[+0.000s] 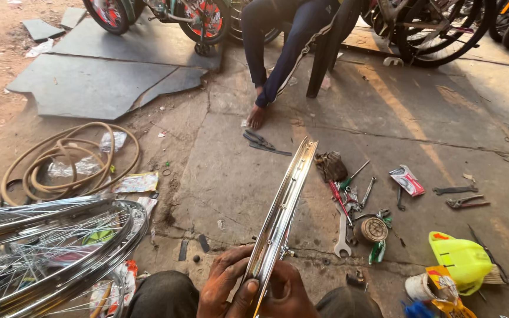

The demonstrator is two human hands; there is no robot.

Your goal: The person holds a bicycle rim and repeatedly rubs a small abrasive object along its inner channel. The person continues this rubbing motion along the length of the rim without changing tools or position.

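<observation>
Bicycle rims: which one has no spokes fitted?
The bare chrome rim gripped edge-on by both hands, left hand and right hand; the stacked wheels at left are spoked.

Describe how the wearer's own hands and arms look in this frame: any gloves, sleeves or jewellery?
Both the left hand and the right hand are bare: no gloves, and no rings or watch visible. The fingers look smudged with dark grime. Only the hands and wrists show; no sleeves reach them, and the forearms are out of frame.

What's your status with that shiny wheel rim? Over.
Both hands, left hand and right hand, gripping bare rim, held edge-on. Loose tools on floor beyond.
</observation>
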